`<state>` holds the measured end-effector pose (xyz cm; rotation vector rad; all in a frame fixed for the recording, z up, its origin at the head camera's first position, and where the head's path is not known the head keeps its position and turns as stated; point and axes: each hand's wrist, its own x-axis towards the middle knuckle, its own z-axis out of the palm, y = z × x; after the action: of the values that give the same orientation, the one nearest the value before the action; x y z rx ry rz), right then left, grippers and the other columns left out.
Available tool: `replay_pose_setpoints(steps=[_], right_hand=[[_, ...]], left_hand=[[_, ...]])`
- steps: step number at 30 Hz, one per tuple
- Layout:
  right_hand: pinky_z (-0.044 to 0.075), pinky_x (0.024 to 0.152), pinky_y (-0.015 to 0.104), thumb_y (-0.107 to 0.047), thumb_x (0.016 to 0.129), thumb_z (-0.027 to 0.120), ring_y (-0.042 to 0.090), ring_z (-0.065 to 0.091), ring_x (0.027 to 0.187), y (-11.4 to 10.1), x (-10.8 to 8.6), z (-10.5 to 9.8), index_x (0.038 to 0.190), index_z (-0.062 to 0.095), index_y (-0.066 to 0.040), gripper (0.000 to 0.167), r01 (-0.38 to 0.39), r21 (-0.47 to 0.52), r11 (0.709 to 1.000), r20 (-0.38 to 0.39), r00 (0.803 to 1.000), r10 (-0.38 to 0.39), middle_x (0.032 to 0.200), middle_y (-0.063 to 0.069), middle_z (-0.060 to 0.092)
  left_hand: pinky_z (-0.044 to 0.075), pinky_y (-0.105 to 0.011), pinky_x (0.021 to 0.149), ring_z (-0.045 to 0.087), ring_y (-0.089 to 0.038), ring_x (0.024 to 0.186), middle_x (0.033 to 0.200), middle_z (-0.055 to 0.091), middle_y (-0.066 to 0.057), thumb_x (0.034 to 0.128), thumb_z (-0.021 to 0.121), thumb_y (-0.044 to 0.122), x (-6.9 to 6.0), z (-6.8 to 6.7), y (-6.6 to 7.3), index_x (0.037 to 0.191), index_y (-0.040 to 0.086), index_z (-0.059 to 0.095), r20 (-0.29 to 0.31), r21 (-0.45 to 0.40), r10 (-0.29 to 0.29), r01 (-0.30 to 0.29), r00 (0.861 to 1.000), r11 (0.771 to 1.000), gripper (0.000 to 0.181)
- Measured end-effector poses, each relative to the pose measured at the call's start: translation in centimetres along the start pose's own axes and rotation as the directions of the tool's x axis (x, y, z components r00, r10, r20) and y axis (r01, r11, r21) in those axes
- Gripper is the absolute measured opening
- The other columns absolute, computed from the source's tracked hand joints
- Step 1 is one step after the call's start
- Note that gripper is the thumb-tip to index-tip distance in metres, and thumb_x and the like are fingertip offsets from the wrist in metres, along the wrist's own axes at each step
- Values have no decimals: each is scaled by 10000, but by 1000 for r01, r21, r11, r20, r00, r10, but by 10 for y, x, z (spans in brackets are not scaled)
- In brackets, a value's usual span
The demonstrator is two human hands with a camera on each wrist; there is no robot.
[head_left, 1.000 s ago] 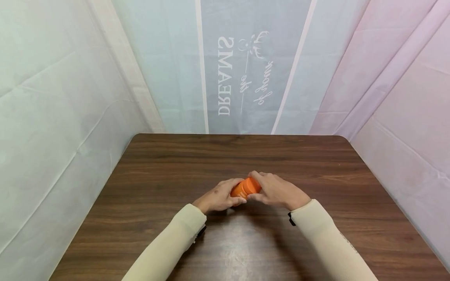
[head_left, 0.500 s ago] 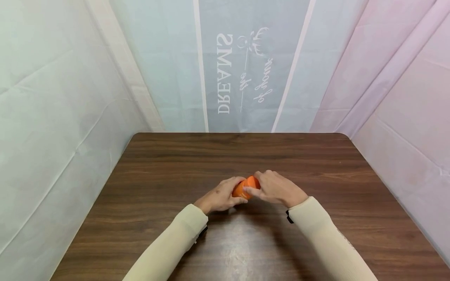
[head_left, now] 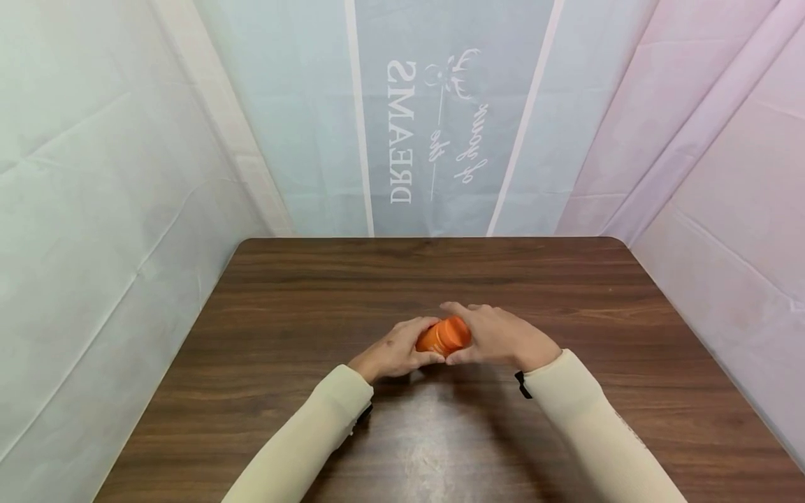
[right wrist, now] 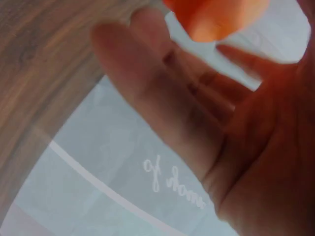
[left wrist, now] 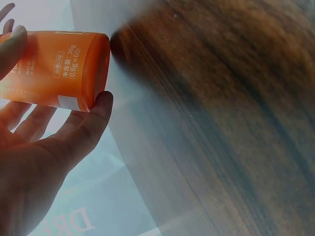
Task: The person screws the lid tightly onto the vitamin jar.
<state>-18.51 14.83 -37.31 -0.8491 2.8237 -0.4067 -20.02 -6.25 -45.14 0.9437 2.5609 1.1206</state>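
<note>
While our left hand (head_left: 395, 351) grips the orange cylindrical plastic bottle (head_left: 430, 341), fingers and thumb curled round its body, our right hand (head_left: 499, 338) sits at the bottle's other end, fingers nearly straight and parted around the round orange cap (head_left: 458, 331); contact there, we can't tell. Bottle's tilted, on or just above the dark wood-grain table (head_left: 314, 286). We read the step as cap handling; next move likely calls for right fingers closing in, bottle held steady.

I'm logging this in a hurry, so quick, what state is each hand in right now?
Left hand: holding the printed orange bottle.
Right hand: open, beside the bottle's orange cap; contact can't be told.
</note>
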Motion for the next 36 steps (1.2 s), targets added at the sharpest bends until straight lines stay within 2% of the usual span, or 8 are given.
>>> replay_pose_setpoints(steps=[4, 8, 16, 19, 21, 25, 29, 36], right_hand=[[499, 628, 308, -234, 829, 835, 131, 581, 703, 0, 0, -3, 1245, 580, -95, 508, 76, -6, 997, 10, 997, -75, 881, 10, 629], [436, 527, 255, -345, 896, 759, 93, 501, 558, 1, 1, 1, 1053, 597, -51, 371, 17, 18, 1000, 12, 1000, -17, 698, -14, 553], [336, 471, 270, -655, 971, 473, 106, 337, 472, 7, 5, 13, 553, 382, -175, 642, -77, -42, 996, -87, 994, 73, 517, -69, 315], [430, 524, 313, -714, 942, 454, 117, 436, 512, 8, 3, 11, 652, 533, -129, 658, -99, -53, 994, -77, 992, 95, 551, -63, 417], [500, 613, 366, -721, 908, 516, 146, 557, 614, 7, 0, 5, 943, 657, -75, 662, -91, -50, 995, -52, 995, 88, 688, -16, 589], [530, 836, 513, -600, 842, 722, 323, 672, 981, 6, -4, -5, 1448, 485, -142, 795, 3, -58, 998, 4, 1000, -3, 1190, 161, 671], [522, 850, 551, -375, 817, 837, 376, 654, 1044, 5, -5, -6, 1460, 477, -202, 756, 99, -72, 992, 22, 995, -97, 1290, 165, 621], [496, 625, 320, -330, 841, 820, 135, 580, 696, 6, -4, 3, 1216, 588, -121, 487, 110, -56, 992, -31, 993, -112, 870, -14, 627]], left_hand=[[487, -270, 839, 564, -112, 964, 1224, 596, 0, 915, 757, 263, 0, 0, 0, 1392, 139, 517, -5, 3, 11, -11, 1000, 1000, 548], [493, -267, 839, 567, -114, 973, 1231, 595, 3, 920, 749, 272, 1, 1, 0, 1395, 141, 516, 0, -4, 7, -7, 1000, 1000, 545], [501, -295, 901, 585, -118, 1048, 1277, 599, -6, 912, 760, 228, 2, 3, 0, 1372, 147, 536, -5, -15, 18, -18, 1000, 1000, 518], [502, -295, 899, 583, -120, 1048, 1280, 596, -6, 915, 757, 230, 1, 3, -1, 1380, 148, 530, -3, -19, 7, -7, 1000, 1000, 525], [499, -284, 879, 578, -115, 1024, 1269, 595, -2, 916, 755, 247, 0, 3, -2, 1390, 149, 524, -3, -18, -6, 6, 1000, 1000, 536], [493, -280, 853, 572, -112, 986, 1241, 596, 0, 918, 751, 271, -1, 1, -3, 1403, 144, 511, 1, -24, -10, 10, 1000, 1000, 556], [492, -284, 849, 572, -107, 973, 1223, 594, 2, 921, 747, 270, -1, 1, -3, 1409, 145, 500, 7, -22, -7, 7, 1000, 1000, 560], [486, -264, 838, 564, -109, 971, 1240, 595, 0, 915, 752, 277, 0, 2, 0, 1402, 141, 514, 3, -14, 11, -11, 1000, 1000, 559]])
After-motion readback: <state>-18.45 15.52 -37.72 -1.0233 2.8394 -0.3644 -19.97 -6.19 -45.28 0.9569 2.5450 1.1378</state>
